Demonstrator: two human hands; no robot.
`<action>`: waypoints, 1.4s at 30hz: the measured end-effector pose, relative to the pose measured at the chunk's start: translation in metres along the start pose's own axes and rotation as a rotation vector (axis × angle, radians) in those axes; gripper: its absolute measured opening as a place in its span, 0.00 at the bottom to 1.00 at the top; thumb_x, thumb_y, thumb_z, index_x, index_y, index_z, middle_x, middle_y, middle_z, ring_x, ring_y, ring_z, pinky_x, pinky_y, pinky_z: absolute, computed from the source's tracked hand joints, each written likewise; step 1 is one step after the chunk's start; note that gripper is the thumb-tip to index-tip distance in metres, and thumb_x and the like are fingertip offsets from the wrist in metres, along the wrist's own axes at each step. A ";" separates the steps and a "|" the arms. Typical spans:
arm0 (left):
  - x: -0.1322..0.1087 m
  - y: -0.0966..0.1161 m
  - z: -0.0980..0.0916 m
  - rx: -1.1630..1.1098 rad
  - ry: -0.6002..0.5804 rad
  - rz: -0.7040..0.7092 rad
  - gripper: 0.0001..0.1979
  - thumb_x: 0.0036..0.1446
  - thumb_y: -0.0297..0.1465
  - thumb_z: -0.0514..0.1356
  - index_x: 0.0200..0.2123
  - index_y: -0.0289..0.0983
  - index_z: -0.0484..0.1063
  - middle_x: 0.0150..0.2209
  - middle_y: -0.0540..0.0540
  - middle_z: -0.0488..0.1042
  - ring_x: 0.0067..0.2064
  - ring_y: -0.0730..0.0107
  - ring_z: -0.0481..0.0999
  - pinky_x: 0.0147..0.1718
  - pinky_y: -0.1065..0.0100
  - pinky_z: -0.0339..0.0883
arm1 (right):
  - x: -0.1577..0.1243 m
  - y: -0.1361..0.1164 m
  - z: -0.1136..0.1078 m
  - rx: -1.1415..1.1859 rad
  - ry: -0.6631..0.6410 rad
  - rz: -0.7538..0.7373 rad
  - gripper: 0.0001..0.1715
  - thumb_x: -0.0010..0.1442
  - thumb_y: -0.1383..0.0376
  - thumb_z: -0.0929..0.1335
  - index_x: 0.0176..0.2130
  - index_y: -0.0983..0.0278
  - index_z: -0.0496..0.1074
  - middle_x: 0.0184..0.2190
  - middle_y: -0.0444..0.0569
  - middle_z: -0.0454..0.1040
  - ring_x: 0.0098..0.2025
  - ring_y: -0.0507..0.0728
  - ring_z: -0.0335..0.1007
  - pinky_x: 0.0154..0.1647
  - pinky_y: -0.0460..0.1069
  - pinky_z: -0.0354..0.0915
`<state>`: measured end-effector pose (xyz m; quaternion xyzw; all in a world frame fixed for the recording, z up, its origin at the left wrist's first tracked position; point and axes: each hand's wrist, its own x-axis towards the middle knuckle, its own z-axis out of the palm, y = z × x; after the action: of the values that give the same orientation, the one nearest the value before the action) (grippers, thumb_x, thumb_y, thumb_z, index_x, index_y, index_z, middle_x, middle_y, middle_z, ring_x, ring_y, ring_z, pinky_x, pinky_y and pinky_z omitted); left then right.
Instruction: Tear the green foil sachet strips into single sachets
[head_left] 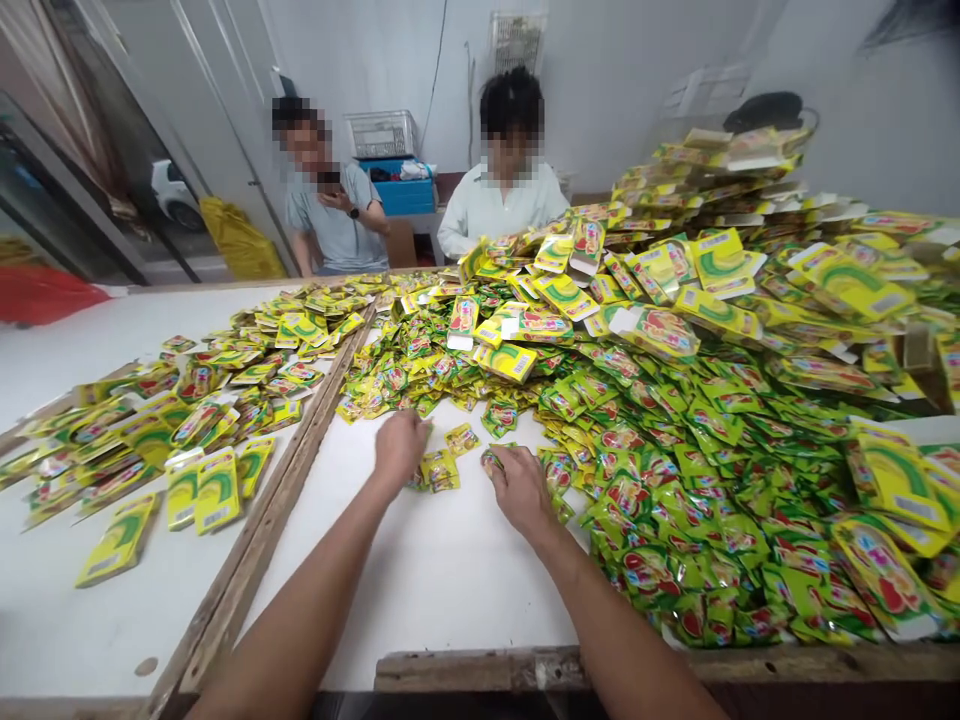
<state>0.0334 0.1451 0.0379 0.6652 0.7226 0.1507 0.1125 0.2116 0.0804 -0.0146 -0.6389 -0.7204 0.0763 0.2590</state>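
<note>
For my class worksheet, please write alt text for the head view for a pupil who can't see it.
A person's left hand and right hand are among small packets on a white table. To their right, green packets and yellow boxes pile high; across a wooden strip to the left lie more boxes, with two people beyond.

A pale grey wall (469, 25) rises at twelve o'clock, a white plastic crate (382, 135) at eleven. At ten, a white car (177, 198) shows beside a grey door panel (180, 90).

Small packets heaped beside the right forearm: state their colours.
The small packets are mainly green with red patches, clearest in the head view.
</note>
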 end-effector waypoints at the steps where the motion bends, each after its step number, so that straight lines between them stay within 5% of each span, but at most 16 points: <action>1: 0.006 0.012 0.011 -0.013 -0.012 0.012 0.14 0.55 0.39 0.55 0.35 0.35 0.74 0.40 0.38 0.75 0.44 0.56 0.72 0.39 0.65 0.61 | 0.000 0.002 -0.001 0.029 0.028 0.024 0.15 0.59 0.69 0.60 0.43 0.63 0.71 0.35 0.51 0.74 0.42 0.58 0.65 0.40 0.49 0.56; 5: 0.018 0.035 0.042 -0.080 -0.045 0.072 0.15 0.40 0.34 0.68 0.31 0.33 0.71 0.41 0.34 0.73 0.48 0.49 0.68 0.42 0.63 0.59 | 0.000 0.010 -0.002 0.120 0.012 0.174 0.13 0.59 0.67 0.60 0.42 0.64 0.69 0.31 0.49 0.74 0.33 0.55 0.67 0.33 0.47 0.55; 10: 0.009 0.024 0.044 -0.259 -0.071 0.157 0.11 0.45 0.35 0.64 0.30 0.38 0.66 0.25 0.48 0.71 0.31 0.63 0.70 0.29 0.69 0.56 | 0.006 0.015 0.001 0.460 0.011 0.345 0.06 0.54 0.63 0.63 0.33 0.62 0.67 0.24 0.45 0.70 0.27 0.54 0.64 0.29 0.47 0.55; 15: -0.021 0.015 0.036 -0.881 -0.387 0.125 0.17 0.39 0.35 0.67 0.30 0.39 0.63 0.16 0.58 0.63 0.18 0.76 0.61 0.20 0.74 0.51 | 0.011 0.008 0.003 1.135 0.064 0.469 0.17 0.46 0.53 0.68 0.29 0.62 0.62 0.24 0.43 0.68 0.27 0.53 0.63 0.28 0.47 0.60; 18: -0.039 0.015 0.034 -1.135 -0.503 0.058 0.19 0.38 0.34 0.67 0.32 0.38 0.63 0.19 0.57 0.67 0.20 0.76 0.66 0.23 0.74 0.57 | 0.010 0.003 0.003 1.019 0.125 0.453 0.16 0.46 0.54 0.68 0.25 0.62 0.61 0.21 0.41 0.63 0.24 0.51 0.58 0.26 0.47 0.56; 22: -0.051 0.016 0.034 -1.301 -0.464 -0.048 0.19 0.38 0.34 0.68 0.30 0.37 0.62 0.21 0.55 0.70 0.23 0.76 0.69 0.26 0.73 0.61 | 0.007 -0.001 0.002 0.855 0.107 0.379 0.14 0.48 0.55 0.67 0.24 0.62 0.61 0.19 0.40 0.60 0.23 0.50 0.55 0.25 0.46 0.54; 26: -0.050 0.015 0.036 -1.328 -0.401 -0.068 0.20 0.35 0.32 0.70 0.27 0.37 0.61 0.18 0.57 0.67 0.20 0.78 0.66 0.23 0.75 0.57 | 0.004 -0.004 -0.001 1.025 0.021 0.335 0.18 0.52 0.51 0.65 0.28 0.63 0.66 0.24 0.43 0.67 0.28 0.52 0.62 0.31 0.47 0.61; 32: -0.046 0.019 0.027 -1.267 -0.547 0.025 0.18 0.35 0.30 0.70 0.29 0.36 0.65 0.23 0.54 0.71 0.23 0.77 0.68 0.23 0.75 0.58 | 0.000 -0.006 -0.002 1.114 -0.105 0.356 0.24 0.48 0.49 0.69 0.36 0.66 0.73 0.30 0.50 0.75 0.33 0.57 0.70 0.31 0.50 0.67; 37: -0.021 0.034 -0.004 -1.031 -0.697 0.114 0.15 0.34 0.30 0.71 0.27 0.33 0.71 0.22 0.51 0.72 0.24 0.76 0.70 0.26 0.73 0.62 | 0.004 -0.001 -0.008 1.094 -0.008 0.429 0.22 0.46 0.52 0.71 0.36 0.65 0.74 0.26 0.48 0.75 0.28 0.56 0.69 0.27 0.49 0.66; 42: 0.025 0.082 -0.017 -1.092 -0.455 -0.167 0.19 0.36 0.40 0.71 0.24 0.32 0.69 0.21 0.44 0.73 0.23 0.69 0.73 0.28 0.67 0.68 | 0.006 -0.001 -0.012 1.022 0.072 0.439 0.19 0.46 0.57 0.70 0.36 0.66 0.73 0.27 0.49 0.75 0.30 0.57 0.69 0.33 0.51 0.65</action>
<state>0.1014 0.1742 0.0852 0.4678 0.5482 0.3446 0.6016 0.2159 0.0834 -0.0018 -0.5692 -0.4326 0.4462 0.5383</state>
